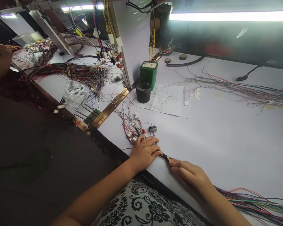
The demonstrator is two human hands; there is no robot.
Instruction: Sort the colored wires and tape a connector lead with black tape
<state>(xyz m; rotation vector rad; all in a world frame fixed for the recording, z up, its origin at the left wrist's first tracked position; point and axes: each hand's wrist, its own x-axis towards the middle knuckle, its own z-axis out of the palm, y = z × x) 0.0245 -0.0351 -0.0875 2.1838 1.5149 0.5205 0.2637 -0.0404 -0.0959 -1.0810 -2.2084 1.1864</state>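
Observation:
A wire harness [164,156] lies along the front of the white table. Over its bundle rests my left hand [145,153], its fingers curled round the wires. Further right, my right hand [188,172] pinches the same bundle near a dark wrapped stretch. Beyond my left hand the loose wire ends [132,124] fan out to the upper left, with white and red connectors among them. A black multi-pin connector [152,128] on short dark wires sits just past my left fingers. Multicoloured wires [257,201] run out to the right beneath my right forearm.
A black mesh cup [143,91] and a green box [149,73] stand by the upright panel [134,40]. A printed sheet [166,99] lies beside them. Grey wires [245,89] spread across the back right. Another person's hand [4,59] shows at far left, near heaped wires [70,70].

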